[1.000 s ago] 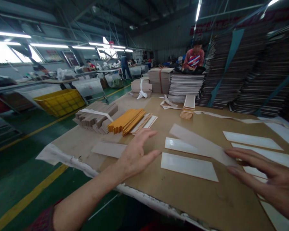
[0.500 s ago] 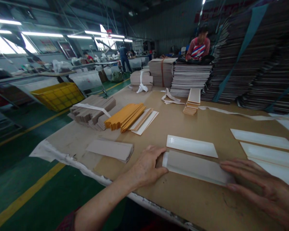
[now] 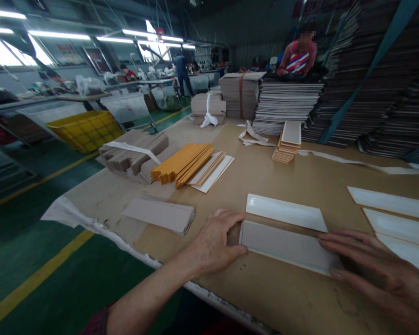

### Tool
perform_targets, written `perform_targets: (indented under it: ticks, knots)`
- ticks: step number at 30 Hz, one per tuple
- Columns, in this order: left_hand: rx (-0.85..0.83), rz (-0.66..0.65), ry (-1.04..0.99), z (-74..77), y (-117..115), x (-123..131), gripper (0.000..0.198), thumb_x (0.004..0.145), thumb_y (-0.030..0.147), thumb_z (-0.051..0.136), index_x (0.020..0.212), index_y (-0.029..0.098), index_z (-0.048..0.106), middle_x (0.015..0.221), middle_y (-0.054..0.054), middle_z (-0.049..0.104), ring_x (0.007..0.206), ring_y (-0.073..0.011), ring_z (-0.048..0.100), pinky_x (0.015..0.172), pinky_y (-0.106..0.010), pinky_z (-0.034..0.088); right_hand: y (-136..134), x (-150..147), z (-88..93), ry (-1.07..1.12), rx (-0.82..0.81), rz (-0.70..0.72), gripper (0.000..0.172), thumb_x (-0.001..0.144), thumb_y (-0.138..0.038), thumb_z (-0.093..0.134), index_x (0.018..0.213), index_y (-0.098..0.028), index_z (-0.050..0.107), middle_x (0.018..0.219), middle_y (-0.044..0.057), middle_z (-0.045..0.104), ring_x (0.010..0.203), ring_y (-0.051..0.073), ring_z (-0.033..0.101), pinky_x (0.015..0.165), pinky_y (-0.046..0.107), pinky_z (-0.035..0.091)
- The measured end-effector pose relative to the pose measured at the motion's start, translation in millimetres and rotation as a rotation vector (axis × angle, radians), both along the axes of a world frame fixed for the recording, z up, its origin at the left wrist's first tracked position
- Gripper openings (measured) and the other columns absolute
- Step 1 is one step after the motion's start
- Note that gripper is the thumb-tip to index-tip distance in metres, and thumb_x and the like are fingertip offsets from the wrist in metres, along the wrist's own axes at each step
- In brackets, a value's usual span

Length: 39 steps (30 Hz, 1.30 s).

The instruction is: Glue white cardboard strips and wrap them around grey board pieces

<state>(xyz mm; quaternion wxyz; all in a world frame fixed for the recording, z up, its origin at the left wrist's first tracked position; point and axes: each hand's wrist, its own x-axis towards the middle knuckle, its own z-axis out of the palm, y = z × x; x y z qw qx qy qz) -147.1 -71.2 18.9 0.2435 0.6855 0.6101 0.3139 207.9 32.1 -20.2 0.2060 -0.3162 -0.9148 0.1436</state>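
A grey cardboard strip (image 3: 282, 244) lies flat on a white glossy sheet on the brown worktable (image 3: 293, 177). My left hand (image 3: 214, 242) rests at its left end with fingers spread, thumb and fingertips against the edge. At the strip's right end my right hand (image 3: 377, 274) lies flat, its fingertips touching the strip. Neither hand grips anything. Just beyond the strip lies another white glossy sheet (image 3: 286, 212). More white sheets (image 3: 394, 218) lie to the right.
A small pile of grey strips (image 3: 160, 215) lies left of my left hand. Behind are bundled grey strips (image 3: 132, 156), yellow strips (image 3: 181, 163) and a small orange-edged stack (image 3: 288, 144). Tall dark stacks (image 3: 370, 79) line the far edge, with a person (image 3: 298, 58) behind them.
The grey strip, held up at an angle by my right hand a second ago, now lies flat on the near white sheet. My left hand moved right to its left end.
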Motion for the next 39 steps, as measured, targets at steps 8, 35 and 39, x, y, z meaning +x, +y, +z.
perform_targets:
  ticks: [8, 35, 39]
  knots:
    - [0.015, -0.021, 0.011, 2.0, -0.3, 0.5, 0.062, 0.07, 0.019, 0.084, 0.128, 0.019, 0.063, 0.124, -0.007, 0.069, 0.118, -0.0272, 0.056, 0.105, -0.045, 0.045, 2.9, -1.7, -0.6, 0.027, 0.007, 0.008, 0.042, 0.093, -0.048, 0.062, 0.133, -0.038, 0.063, 0.135, 0.003, 0.064, 0.129, 0.031, 0.055, 0.096, 0.052, 0.06]
    - [0.059, -0.027, 0.053, -7.9, 3.0, 0.5, 0.038, 0.075, 0.017, 0.077, 0.112, 0.019, 0.072, 0.119, -0.007, 0.07, 0.115, -0.0267, 0.058, 0.104, -0.047, 0.045, -1.6, -18.7, 24.6, -0.052, -0.096, 0.01, 0.038, 0.093, -0.047, 0.062, 0.125, -0.028, 0.071, 0.13, 0.008, 0.068, 0.128, 0.032, 0.056, 0.101, 0.058, 0.054]
    - [0.05, -0.026, 0.067, -6.9, 5.0, -0.4, 0.037, 0.077, 0.016, 0.074, 0.113, 0.021, 0.071, 0.119, -0.007, 0.07, 0.115, -0.0269, 0.057, 0.104, -0.049, 0.046, -3.4, -22.3, 29.5, -0.069, -0.131, 0.003, 0.036, 0.095, -0.039, 0.061, 0.128, -0.026, 0.069, 0.132, 0.008, 0.067, 0.131, 0.03, 0.054, 0.105, 0.059, 0.05]
